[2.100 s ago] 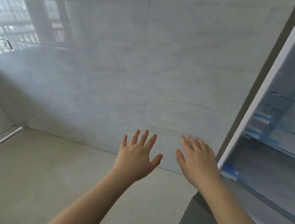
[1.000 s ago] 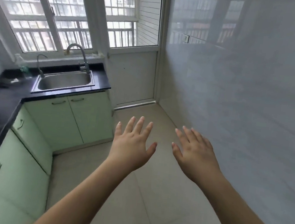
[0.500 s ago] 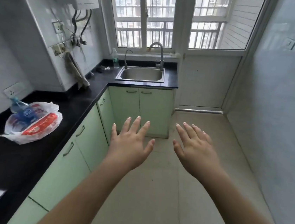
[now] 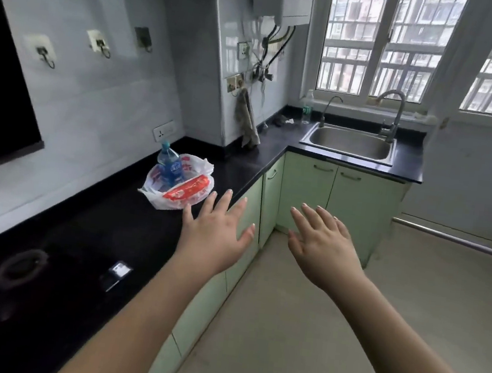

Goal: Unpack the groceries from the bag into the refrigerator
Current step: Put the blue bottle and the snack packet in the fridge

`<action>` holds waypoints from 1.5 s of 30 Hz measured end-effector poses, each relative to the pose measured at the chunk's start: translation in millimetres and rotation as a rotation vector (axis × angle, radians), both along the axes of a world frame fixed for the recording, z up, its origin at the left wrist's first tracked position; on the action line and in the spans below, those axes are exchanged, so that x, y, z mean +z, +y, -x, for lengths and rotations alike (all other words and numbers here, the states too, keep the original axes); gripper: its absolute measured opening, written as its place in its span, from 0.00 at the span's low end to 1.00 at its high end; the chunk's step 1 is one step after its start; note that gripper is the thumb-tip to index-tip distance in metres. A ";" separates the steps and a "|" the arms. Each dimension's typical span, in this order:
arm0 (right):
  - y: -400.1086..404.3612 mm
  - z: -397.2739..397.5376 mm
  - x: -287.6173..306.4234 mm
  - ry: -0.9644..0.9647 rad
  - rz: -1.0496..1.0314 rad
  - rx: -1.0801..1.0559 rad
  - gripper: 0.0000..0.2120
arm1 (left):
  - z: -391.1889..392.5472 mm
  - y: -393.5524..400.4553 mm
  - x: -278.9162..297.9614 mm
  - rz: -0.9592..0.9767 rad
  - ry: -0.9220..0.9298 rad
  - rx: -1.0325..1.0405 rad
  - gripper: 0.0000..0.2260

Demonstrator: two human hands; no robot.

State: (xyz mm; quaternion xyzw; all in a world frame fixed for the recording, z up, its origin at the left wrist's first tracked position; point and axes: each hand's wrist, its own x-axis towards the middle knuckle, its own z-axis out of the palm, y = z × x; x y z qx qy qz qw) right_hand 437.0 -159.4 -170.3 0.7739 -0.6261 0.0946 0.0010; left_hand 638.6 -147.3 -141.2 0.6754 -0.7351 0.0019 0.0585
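A white plastic grocery bag (image 4: 157,196) lies on the black countertop (image 4: 104,231) by the left wall. A blue-labelled water bottle (image 4: 170,164) sticks up out of it and a red packet (image 4: 187,192) lies across its mouth. My left hand (image 4: 216,233) hovers palm down, fingers spread, just right of the bag and holds nothing. My right hand (image 4: 321,244) is out over the floor, fingers apart, empty too. The refrigerator is out of view.
Light green cabinets (image 4: 305,193) run under the L-shaped counter. A steel sink (image 4: 349,143) with a tap sits under the barred window. A built-in hob (image 4: 19,268) takes the near counter. Hooks, sockets and a hanging cloth (image 4: 247,119) are on the wall. Tiled floor (image 4: 329,334) lies to the right.
The view has swung left, from the open fridge and wall to the counter. The bag now lies close in front of my left hand. Both hands stayed spread and empty.
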 end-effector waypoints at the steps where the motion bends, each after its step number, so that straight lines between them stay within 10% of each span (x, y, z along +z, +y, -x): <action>1: -6.0 -11.3 0.6 0.002 0.005 0.019 0.27 | -9.7 -3.0 1.0 0.005 -0.008 0.012 0.28; 45: -325.0 -126.6 -51.5 -0.070 0.043 0.543 0.28 | -87.7 -242.9 -71.1 0.056 -0.151 0.414 0.33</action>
